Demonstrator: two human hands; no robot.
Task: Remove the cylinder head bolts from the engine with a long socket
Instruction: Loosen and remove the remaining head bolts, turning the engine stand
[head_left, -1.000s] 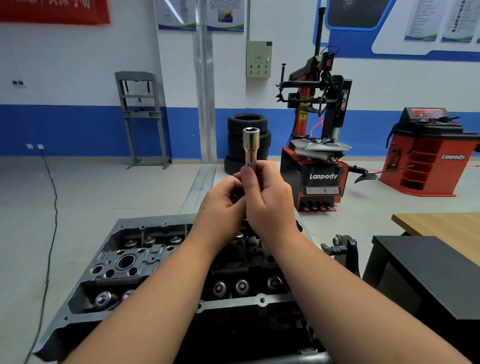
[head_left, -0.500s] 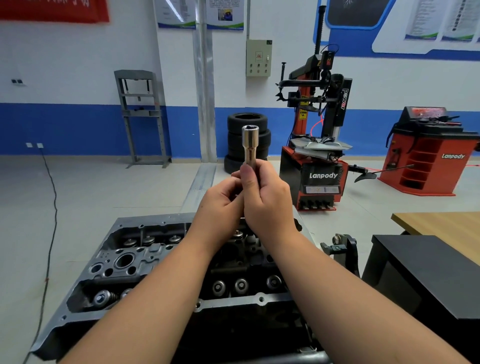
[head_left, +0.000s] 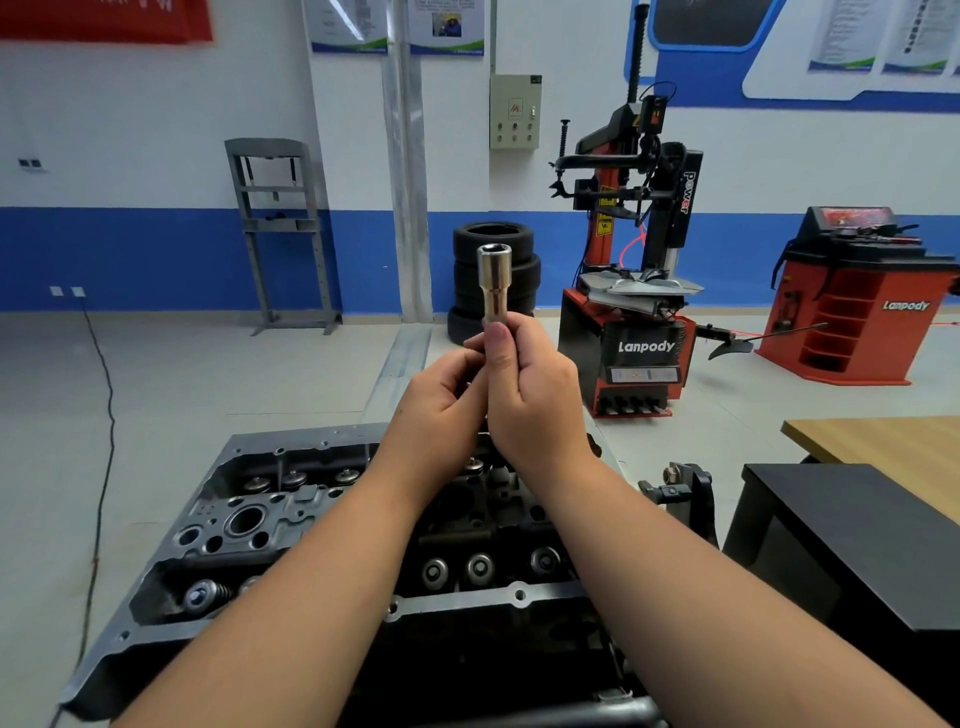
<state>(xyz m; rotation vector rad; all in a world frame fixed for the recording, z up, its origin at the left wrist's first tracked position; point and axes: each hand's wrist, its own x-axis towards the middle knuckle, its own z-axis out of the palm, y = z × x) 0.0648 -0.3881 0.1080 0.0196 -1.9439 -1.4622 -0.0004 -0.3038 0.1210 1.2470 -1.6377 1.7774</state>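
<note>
While both hands are clasping it together at frame centre, the right hand (head_left: 535, 400) and left hand (head_left: 441, 410) are holding the long socket (head_left: 494, 283) upright above the engine (head_left: 291, 525); seating it on a bolt looks next.

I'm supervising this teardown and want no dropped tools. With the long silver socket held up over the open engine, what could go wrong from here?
1. The long silver metal socket is gripped only at its lower end by the right hand and left hand; a slip would likely drop it into the open grey cylinder head below.
2. Whatever the hands grip beneath it is hidden, so how securely it sits cannot be judged.
</note>
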